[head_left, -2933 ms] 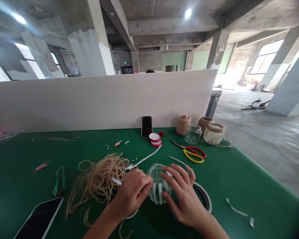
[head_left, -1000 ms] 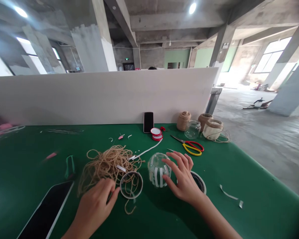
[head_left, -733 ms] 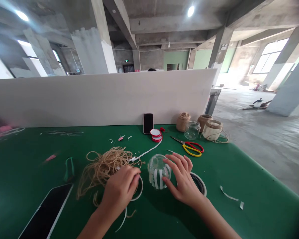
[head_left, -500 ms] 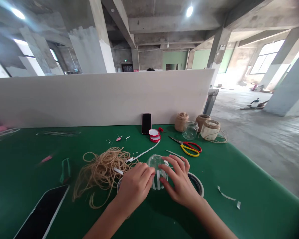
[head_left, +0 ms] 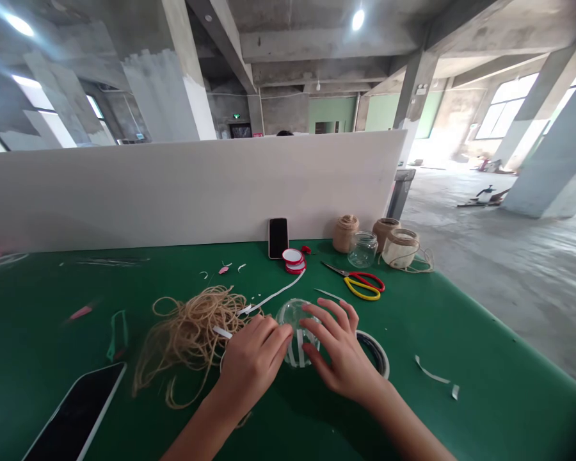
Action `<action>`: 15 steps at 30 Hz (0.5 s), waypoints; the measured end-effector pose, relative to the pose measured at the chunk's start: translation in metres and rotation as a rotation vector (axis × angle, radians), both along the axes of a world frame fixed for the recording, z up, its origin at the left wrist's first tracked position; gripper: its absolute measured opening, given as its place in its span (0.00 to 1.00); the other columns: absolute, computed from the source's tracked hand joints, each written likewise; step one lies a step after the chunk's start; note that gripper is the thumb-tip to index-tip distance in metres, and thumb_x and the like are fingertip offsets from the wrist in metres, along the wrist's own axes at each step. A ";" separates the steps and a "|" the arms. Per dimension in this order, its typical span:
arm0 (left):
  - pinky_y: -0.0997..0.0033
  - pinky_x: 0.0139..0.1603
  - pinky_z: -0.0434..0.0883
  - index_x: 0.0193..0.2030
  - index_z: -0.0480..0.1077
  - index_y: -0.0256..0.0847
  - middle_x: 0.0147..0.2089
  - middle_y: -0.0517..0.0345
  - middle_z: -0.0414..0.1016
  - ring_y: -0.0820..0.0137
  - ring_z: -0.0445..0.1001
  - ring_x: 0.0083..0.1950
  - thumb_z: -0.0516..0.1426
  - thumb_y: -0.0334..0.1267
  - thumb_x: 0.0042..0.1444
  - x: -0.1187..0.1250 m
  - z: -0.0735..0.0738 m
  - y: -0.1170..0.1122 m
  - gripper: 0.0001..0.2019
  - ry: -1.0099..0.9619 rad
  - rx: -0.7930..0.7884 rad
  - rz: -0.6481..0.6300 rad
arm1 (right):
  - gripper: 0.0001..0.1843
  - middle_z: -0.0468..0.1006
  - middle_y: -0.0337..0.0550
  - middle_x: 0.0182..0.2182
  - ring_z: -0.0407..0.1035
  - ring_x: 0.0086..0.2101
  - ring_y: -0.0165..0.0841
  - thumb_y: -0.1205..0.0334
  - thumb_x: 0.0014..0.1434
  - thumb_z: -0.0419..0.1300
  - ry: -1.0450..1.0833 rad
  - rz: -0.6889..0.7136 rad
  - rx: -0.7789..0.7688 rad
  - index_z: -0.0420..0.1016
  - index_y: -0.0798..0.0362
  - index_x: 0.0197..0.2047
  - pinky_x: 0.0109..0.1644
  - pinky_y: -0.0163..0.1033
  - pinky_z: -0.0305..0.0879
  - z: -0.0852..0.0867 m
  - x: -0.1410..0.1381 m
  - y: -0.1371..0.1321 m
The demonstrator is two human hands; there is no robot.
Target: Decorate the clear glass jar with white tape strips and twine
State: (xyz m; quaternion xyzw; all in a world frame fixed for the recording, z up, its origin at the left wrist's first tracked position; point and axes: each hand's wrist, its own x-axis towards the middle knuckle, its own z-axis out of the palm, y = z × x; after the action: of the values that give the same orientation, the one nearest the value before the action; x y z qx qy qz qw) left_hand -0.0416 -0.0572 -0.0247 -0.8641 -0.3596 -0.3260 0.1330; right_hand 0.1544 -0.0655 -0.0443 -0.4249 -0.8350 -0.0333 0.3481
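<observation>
A clear glass jar [head_left: 292, 312] with white tape strips [head_left: 300, 349] on its side is between my two hands, low in the middle of the view. My left hand [head_left: 255, 352] is closed at the jar's left side, its thumb and forefinger pinched together at the glass. Curved around the right side, my right hand [head_left: 342, 352] has its fingertips on the jar. Part of the glass is hidden by my fingers. A tangle of jute twine [head_left: 206, 320] lies left of my left hand. Behind my right hand is a large tape roll [head_left: 383, 362].
Scissors [head_left: 365, 286], red-rimmed tape rolls [head_left: 294, 257] and an upright phone [head_left: 278, 239] are farther back. Twine-wrapped jars [head_left: 346, 234] and a bare glass jar [head_left: 363, 250] stand back right. Another phone [head_left: 77, 410] lies front left. A white board [head_left: 196, 192] borders the green table [head_left: 461, 346].
The whole view has shifted slightly, so things appear a little farther left. Both hands stay at the jar with almost the same grip.
</observation>
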 end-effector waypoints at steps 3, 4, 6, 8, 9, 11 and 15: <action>0.71 0.34 0.62 0.41 0.67 0.40 0.30 0.57 0.66 0.70 0.65 0.32 0.51 0.30 0.60 0.000 -0.001 0.001 0.05 0.028 -0.016 0.015 | 0.15 0.67 0.40 0.55 0.51 0.57 0.42 0.62 0.60 0.51 -0.015 0.023 -0.007 0.64 0.48 0.52 0.60 0.55 0.37 0.002 0.000 0.000; 0.70 0.34 0.63 0.41 0.67 0.40 0.30 0.57 0.66 0.70 0.65 0.33 0.51 0.30 0.60 0.000 -0.001 0.002 0.05 0.045 -0.019 0.022 | 0.15 0.67 0.40 0.55 0.51 0.57 0.42 0.62 0.60 0.51 -0.019 0.030 -0.006 0.63 0.48 0.52 0.60 0.55 0.36 0.003 0.000 0.000; 0.70 0.34 0.63 0.41 0.67 0.40 0.30 0.57 0.66 0.69 0.65 0.33 0.50 0.31 0.60 0.000 0.002 0.003 0.06 0.087 -0.012 0.037 | 0.16 0.69 0.39 0.54 0.50 0.57 0.42 0.62 0.61 0.51 -0.028 0.038 -0.004 0.63 0.48 0.52 0.60 0.55 0.35 0.005 -0.001 0.000; 0.69 0.35 0.63 0.41 0.67 0.40 0.30 0.57 0.65 0.69 0.64 0.32 0.49 0.31 0.61 0.000 0.005 0.004 0.06 0.133 -0.002 0.046 | 0.15 0.69 0.38 0.53 0.50 0.58 0.42 0.63 0.61 0.51 -0.037 0.036 -0.008 0.64 0.48 0.52 0.60 0.56 0.34 0.007 -0.001 -0.001; 0.68 0.35 0.63 0.41 0.67 0.40 0.30 0.57 0.65 0.69 0.64 0.32 0.49 0.31 0.61 0.000 0.008 0.005 0.06 0.156 0.000 0.045 | 0.15 0.69 0.38 0.53 0.50 0.58 0.42 0.63 0.61 0.51 -0.040 0.034 -0.010 0.64 0.48 0.52 0.60 0.56 0.33 0.007 -0.001 -0.001; 0.68 0.35 0.63 0.39 0.67 0.40 0.30 0.58 0.65 0.69 0.64 0.32 0.49 0.31 0.60 0.001 0.011 0.005 0.06 0.191 0.003 0.046 | 0.15 0.70 0.38 0.53 0.51 0.58 0.42 0.63 0.60 0.51 -0.043 0.028 -0.010 0.64 0.48 0.52 0.60 0.56 0.33 0.008 -0.002 -0.002; 0.70 0.31 0.61 0.36 0.66 0.40 0.28 0.58 0.64 0.69 0.63 0.30 0.49 0.31 0.60 0.003 0.012 0.003 0.06 0.169 0.010 0.051 | 0.15 0.70 0.40 0.53 0.51 0.57 0.42 0.64 0.60 0.51 -0.041 0.026 0.006 0.64 0.48 0.51 0.60 0.56 0.33 0.008 -0.002 -0.002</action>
State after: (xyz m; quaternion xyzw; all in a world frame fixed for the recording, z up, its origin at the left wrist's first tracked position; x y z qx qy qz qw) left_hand -0.0386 -0.0542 -0.0131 -0.8784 -0.3674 -0.2502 0.1755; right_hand 0.1528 -0.0671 -0.0365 -0.4123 -0.8473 -0.0402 0.3324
